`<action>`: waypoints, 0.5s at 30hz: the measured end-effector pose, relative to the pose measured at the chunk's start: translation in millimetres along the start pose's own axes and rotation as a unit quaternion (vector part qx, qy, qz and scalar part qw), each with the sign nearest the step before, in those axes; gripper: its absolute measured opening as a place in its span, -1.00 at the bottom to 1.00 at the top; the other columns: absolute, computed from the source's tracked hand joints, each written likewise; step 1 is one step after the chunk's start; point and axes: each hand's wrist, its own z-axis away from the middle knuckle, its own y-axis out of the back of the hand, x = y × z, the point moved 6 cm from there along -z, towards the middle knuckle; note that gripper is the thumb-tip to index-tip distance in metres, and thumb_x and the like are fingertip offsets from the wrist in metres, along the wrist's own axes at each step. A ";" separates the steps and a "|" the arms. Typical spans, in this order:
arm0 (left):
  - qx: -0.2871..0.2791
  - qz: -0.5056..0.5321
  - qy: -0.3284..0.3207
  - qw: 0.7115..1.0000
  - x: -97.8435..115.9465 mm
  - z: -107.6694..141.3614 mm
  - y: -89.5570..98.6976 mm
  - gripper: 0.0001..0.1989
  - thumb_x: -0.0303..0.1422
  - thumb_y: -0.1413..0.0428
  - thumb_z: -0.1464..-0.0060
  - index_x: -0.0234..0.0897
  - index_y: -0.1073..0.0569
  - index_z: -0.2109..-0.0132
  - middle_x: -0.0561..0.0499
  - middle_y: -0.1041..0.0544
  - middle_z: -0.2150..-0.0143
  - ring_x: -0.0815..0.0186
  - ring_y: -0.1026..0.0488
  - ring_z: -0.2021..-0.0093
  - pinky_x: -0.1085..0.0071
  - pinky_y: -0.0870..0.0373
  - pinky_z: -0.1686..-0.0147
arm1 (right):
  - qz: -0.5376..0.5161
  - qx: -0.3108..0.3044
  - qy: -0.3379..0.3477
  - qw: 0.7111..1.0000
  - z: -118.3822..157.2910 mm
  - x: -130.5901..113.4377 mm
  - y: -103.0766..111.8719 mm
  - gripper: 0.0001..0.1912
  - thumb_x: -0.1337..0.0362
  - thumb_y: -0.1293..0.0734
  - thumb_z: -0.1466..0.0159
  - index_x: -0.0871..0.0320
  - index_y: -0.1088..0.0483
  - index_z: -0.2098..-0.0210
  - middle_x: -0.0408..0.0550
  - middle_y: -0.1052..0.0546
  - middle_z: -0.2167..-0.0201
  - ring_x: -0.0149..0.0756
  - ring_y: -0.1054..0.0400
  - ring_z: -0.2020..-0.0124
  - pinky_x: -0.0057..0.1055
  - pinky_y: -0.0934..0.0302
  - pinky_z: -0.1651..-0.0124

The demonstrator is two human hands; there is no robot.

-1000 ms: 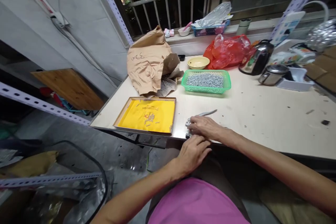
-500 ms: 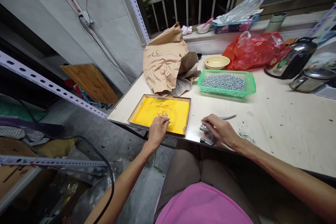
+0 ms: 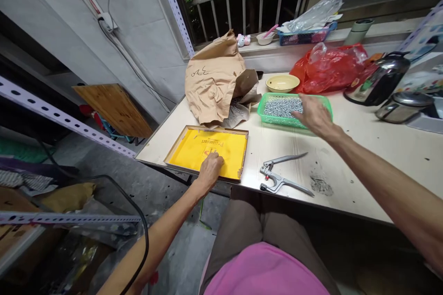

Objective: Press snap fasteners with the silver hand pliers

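The open left hand holds nothing and rests on yellow paper in a tray at the table's near left. Pliers lie to its right. Farther away, the open, empty right hand is over screws in a green basket.

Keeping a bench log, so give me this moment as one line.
left hand: on yellow paper in tray | right hand: over green basket of screws | pliers: on table
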 end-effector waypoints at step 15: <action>0.139 0.634 0.170 0.741 20.0 13.1 56.5 -0.65 -0.22 -0.26 0.14 -0.34 -0.49 0.21 0.05 -0.47 0.35 0.50 -0.37 0.51 0.58 -0.35 0.58 | -0.069 -0.246 0.094 0.962 195.1 -2.6 -35.3 -0.68 0.15 -0.12 -0.36 0.09 -0.39 0.03 -0.02 -0.42 0.17 -0.32 -0.38 0.27 -0.42 -0.23 0.28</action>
